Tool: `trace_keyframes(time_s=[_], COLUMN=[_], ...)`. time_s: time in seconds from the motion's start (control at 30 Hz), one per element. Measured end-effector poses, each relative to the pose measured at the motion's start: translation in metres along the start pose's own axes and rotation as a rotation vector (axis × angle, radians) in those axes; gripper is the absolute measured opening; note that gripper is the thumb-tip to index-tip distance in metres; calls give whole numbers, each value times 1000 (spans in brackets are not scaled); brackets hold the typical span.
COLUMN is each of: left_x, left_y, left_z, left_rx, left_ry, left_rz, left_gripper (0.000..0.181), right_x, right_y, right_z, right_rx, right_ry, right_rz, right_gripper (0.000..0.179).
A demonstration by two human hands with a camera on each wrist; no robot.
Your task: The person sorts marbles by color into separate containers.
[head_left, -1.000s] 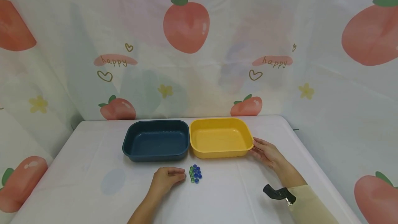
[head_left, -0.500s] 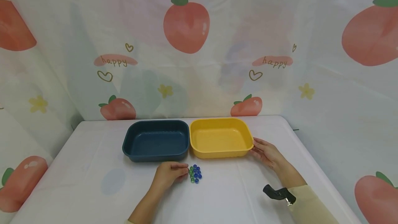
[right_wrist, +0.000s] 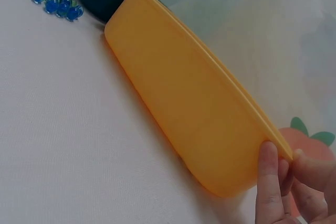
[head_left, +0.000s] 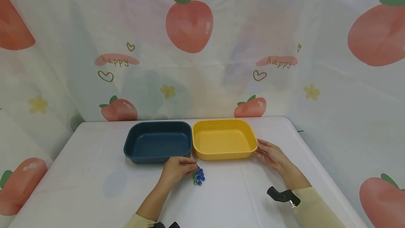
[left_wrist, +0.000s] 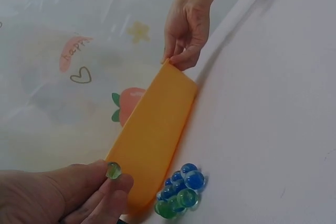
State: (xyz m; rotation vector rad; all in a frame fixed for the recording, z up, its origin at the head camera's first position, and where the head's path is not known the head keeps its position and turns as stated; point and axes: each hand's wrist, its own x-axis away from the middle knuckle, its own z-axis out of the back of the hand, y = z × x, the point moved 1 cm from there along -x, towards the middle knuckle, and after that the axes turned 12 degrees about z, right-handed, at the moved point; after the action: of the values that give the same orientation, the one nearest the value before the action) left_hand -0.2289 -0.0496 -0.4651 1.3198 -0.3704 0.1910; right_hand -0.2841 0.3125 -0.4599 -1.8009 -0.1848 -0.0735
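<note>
My left hand (head_left: 178, 169) pinches a greenish glass marble (left_wrist: 113, 170) between thumb and fingertips, just above the table. Below and beside it lies a cluster of blue and green marbles (head_left: 198, 177), partly covered by the fingers in the head view. At the far right, my right hand (head_left: 271, 154) holds the right front corner of a yellow plastic tub (head_left: 223, 157). In the right wrist view one finger presses the tub's outer wall and the thumb is at its rim. A dark blue tub (head_left: 152, 159) stands left of the yellow one, side by side.
Both tubs stand near the back of a table (head_left: 234, 196) covered in white cloth. Behind and at the sides hangs a curtain (head_left: 215, 80) printed with peaches. Black camera mounts (head_left: 283, 195) sit on the wrists.
Carrying the marble, my left hand has moved up and to the right, from beside the cluster to over its back edge near the tubs. The right hand stays at the yellow tub.
</note>
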Motion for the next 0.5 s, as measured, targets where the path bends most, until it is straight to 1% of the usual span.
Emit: trace_keyframes(time_s=[0.23, 0.5], left_x=[-6, -13], left_y=[12, 24], left_z=[-5, -8], left_rx=[-54, -12], left_ry=[14, 4], left_rz=[-5, -2], left_gripper=[20, 20], right_x=[-1, 1], right_y=[0, 1], right_z=[-1, -2], right_rx=[8, 41], right_ry=[9, 13], right_rz=[3, 4], right_gripper=[63, 66])
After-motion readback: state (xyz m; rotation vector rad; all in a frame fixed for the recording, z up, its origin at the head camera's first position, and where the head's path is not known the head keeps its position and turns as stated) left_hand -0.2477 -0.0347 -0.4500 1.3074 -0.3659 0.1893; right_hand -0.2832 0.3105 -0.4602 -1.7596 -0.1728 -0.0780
